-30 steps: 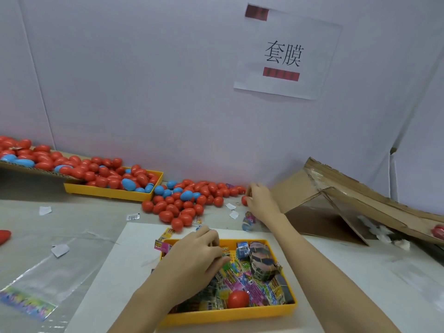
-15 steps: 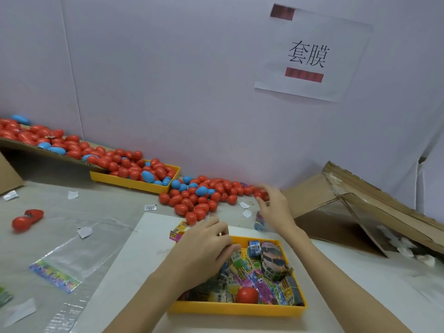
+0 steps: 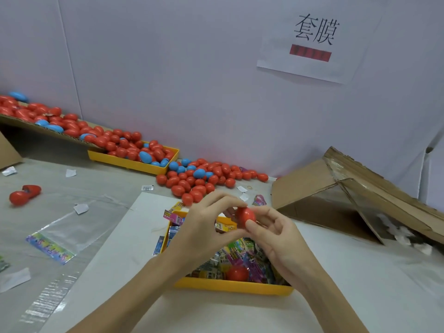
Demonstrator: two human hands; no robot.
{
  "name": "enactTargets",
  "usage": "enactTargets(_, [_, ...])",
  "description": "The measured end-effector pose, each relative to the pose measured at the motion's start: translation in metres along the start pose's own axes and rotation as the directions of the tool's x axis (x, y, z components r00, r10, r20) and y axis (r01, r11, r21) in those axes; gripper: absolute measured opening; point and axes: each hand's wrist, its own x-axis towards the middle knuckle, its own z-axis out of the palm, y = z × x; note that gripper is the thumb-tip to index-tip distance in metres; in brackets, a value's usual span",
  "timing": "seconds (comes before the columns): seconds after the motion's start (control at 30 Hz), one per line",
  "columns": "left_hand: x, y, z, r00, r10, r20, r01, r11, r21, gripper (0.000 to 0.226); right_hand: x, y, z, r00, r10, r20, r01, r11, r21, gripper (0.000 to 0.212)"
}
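Note:
My right hand (image 3: 280, 239) pinches a red plastic egg (image 3: 245, 215) between thumb and fingers, above the near yellow tray (image 3: 230, 286). My left hand (image 3: 204, 227) meets it from the left, fingertips on the egg's top, and pinches a small yellow packet (image 3: 225, 227) under it. The tray holds several colourful packets and one more red egg (image 3: 237, 273). Part of the tray is hidden by both hands.
A heap of red and blue eggs (image 3: 204, 179) lies at the wall, beside a second yellow tray (image 3: 129, 163) full of eggs. An opened cardboard box (image 3: 348, 195) lies at right. Clear bags (image 3: 72, 227), paper scraps and an open red egg (image 3: 24, 194) lie at left.
My right hand came back from the egg heap with a red egg. My left hand rose out of the tray with a packet and met it above the tray.

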Motion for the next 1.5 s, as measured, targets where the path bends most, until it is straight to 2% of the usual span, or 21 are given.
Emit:
enactTargets(0.07, [0.000, 0.002, 0.001, 0.999, 0.034, -0.043, -0.031, 0.998, 0.052, 0.042, 0.000, 0.002, 0.001, 0.999, 0.020, 0.026, -0.021, 0.999, 0.045, 0.041])
enactTargets(0.17, [-0.001, 0.002, 0.000, 0.994, 0.091, -0.061, -0.083, 0.989, 0.122, 0.036, -0.002, 0.002, 0.003, 0.999, 0.032, 0.025, -0.032, 0.999, 0.011, 0.040])
enactTargets(0.43, [-0.001, 0.000, 0.001, 0.981, 0.191, -0.044, -0.179, 0.964, 0.194, 0.038, -0.005, 0.013, 0.006, 0.993, -0.099, -0.067, 0.096, 0.994, -0.043, 0.032])
enactTargets(0.5, [-0.001, 0.000, 0.001, 0.985, 0.174, -0.017, -0.167, 0.964, 0.206, 0.040, -0.003, 0.015, 0.008, 0.991, -0.113, -0.072, 0.111, 0.993, -0.033, 0.033])
enactTargets(0.57, [0.000, 0.001, 0.000, 0.997, 0.078, 0.012, -0.079, 0.986, 0.148, 0.043, -0.001, 0.017, 0.010, 0.985, -0.151, -0.087, 0.146, 0.987, -0.065, 0.034])
enactTargets(0.63, [0.000, 0.001, 0.000, 0.993, -0.083, 0.079, 0.085, 0.996, -0.029, 0.047, 0.001, 0.020, 0.013, 0.962, -0.234, -0.138, 0.204, 0.958, -0.200, 0.036])
enactTargets(0.67, [0.001, 0.001, -0.002, 0.974, -0.180, 0.138, 0.200, 0.969, -0.147, 0.048, 0.001, 0.021, 0.014, 0.945, -0.288, -0.153, 0.235, 0.927, -0.291, 0.038])
enactTargets(0.73, [0.001, 0.002, -0.003, 0.904, -0.317, 0.287, 0.404, 0.853, -0.330, 0.050, 0.001, 0.023, 0.014, 0.909, -0.392, -0.144, 0.297, 0.849, -0.436, 0.043])
enactTargets(0.87, [0.002, 0.004, -0.004, 0.829, -0.334, 0.449, 0.544, 0.669, -0.506, 0.053, 0.001, 0.025, 0.008, 0.824, -0.565, -0.038, 0.389, 0.613, -0.688, 0.049])
enactTargets(0.93, [0.004, 0.005, -0.005, 0.818, -0.337, 0.467, 0.571, 0.583, -0.579, 0.043, 0.002, 0.026, 0.006, 0.806, -0.591, -0.011, 0.392, 0.548, -0.738, 0.046])
enactTargets(1.03, [0.003, 0.005, -0.004, 0.834, -0.375, 0.404, 0.549, 0.631, -0.548, 0.027, 0.002, 0.027, 0.004, 0.806, -0.592, 0.028, 0.398, 0.506, -0.765, 0.041])
enactTargets(1.2, [0.001, 0.004, 0.002, 0.835, -0.435, 0.338, 0.550, 0.675, -0.491, 0.021, 0.001, 0.030, 0.009, 0.832, -0.551, 0.060, 0.379, 0.487, -0.787, 0.034])
enactTargets(1.23, [0.001, 0.003, 0.002, 0.825, -0.453, 0.337, 0.565, 0.680, -0.468, 0.020, 0.001, 0.031, 0.009, 0.855, -0.516, 0.058, 0.359, 0.506, -0.784, 0.039])
enactTargets(1.3, [0.002, -0.001, 0.000, 0.804, -0.500, 0.321, 0.594, 0.677, -0.435, 0.021, 0.002, 0.030, 0.009, 0.933, -0.356, 0.052, 0.262, 0.572, -0.778, 0.071])
enactTargets(1.33, [0.003, -0.003, -0.002, 0.796, -0.532, 0.290, 0.604, 0.667, -0.435, 0.023, 0.002, 0.030, 0.009, 0.960, -0.277, 0.034, 0.195, 0.580, -0.791, 0.088])
enactTargets(1.37, [0.004, -0.006, -0.005, 0.785, -0.568, 0.248, 0.613, 0.650, -0.449, 0.025, 0.002, 0.032, 0.009, 0.968, -0.249, 0.000, 0.144, 0.561, -0.815, 0.093])
enactTargets(1.4, [0.006, -0.009, -0.008, 0.768, -0.604, 0.213, 0.621, 0.621, -0.477, 0.026, 0.002, 0.034, 0.007, 0.960, -0.279, -0.032, 0.125, 0.524, -0.843, 0.084])
enactTargets(1.47, [0.007, -0.014, -0.012, 0.737, -0.654, 0.174, 0.635, 0.580, -0.509, 0.024, 0.003, 0.037, 0.007, 0.929, -0.367, -0.048, 0.115, 0.410, -0.905, 0.044])
enactTargets(1.5, [0.008, -0.016, -0.013, 0.727, -0.666, 0.168, 0.644, 0.577, -0.501, 0.021, 0.003, 0.037, 0.007, 0.934, -0.354, -0.050, 0.087, 0.361, -0.929, 0.028])
